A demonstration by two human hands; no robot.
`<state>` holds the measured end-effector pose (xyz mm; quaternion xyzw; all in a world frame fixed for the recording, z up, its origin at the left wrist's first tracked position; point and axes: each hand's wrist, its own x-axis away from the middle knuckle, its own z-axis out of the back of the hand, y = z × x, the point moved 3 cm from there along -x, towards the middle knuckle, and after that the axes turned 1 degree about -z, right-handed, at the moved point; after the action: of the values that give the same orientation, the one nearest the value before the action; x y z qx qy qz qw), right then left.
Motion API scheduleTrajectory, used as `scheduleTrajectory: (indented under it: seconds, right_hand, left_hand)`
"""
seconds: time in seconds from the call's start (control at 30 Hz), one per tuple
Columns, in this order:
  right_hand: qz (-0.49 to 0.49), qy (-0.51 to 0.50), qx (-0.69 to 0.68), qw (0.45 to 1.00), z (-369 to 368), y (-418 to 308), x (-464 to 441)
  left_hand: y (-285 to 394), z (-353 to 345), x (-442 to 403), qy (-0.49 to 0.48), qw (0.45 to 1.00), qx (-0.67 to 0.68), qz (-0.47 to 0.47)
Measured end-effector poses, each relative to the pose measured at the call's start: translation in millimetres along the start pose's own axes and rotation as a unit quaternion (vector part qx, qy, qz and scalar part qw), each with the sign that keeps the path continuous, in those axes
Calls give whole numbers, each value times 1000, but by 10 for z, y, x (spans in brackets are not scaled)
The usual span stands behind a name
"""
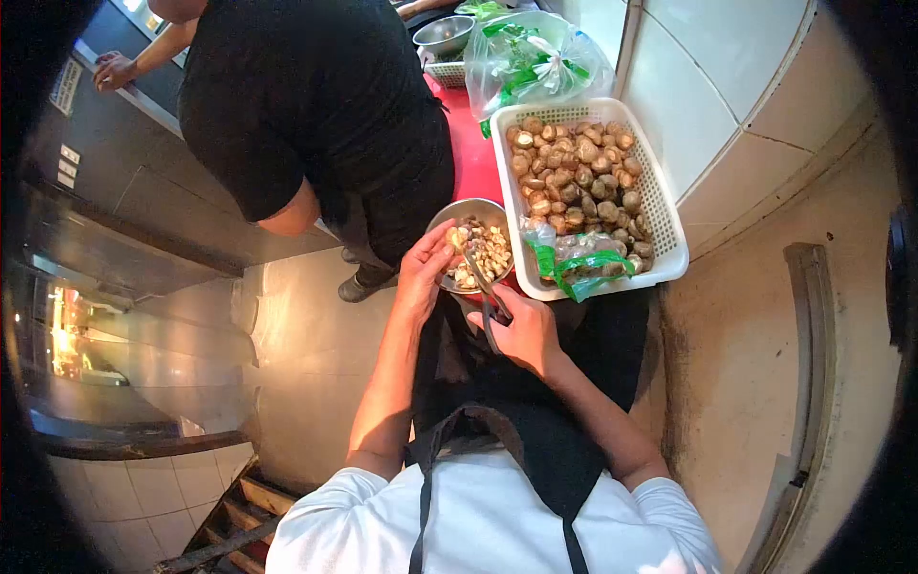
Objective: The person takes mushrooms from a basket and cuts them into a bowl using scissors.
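My left hand [426, 268] pinches a mushroom [453, 236] over the left rim of a metal bowl [467, 207]. Black-handled scissors [475, 269] are gripped in my right hand [524, 328], their blades pointing up toward that mushroom. Pale cut mushroom pieces [490, 251] lie in the bowl. Just right of it stands a white perforated plastic basket [666, 222], heaped with whole brown mushrooms [572, 172]. A clear and green plastic bag [587, 263] lies at the basket's near end, over some mushrooms.
Behind the basket, a knotted plastic bag [540, 67] with green contents rests on the red table [467, 134]. Farther back are another metal bowl [445, 34] and a basket. A person in black [316, 105] stands close on the left. A tiled wall [693, 86] borders the right.
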<state>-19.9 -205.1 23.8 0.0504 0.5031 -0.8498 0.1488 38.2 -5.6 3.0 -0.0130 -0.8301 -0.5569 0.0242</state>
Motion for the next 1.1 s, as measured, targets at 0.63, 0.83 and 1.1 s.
scheduleTrajectory:
  seconds: [0.63, 0.83, 1.1]
  right_hand:
    - [-16, -48, 50, 997, -230, 174, -69]
    - [-96, -77, -137, 983, -241, 155, -58]
    - [-114, -105, -143, 978, -298, 249, -20]
  left_hand:
    - [-114, -44, 130, 14, 977, -211, -22]
    - [-13, -109, 129, 22, 987, -140, -81]
    - [-8, 55, 64, 5, 978, -200, -62]
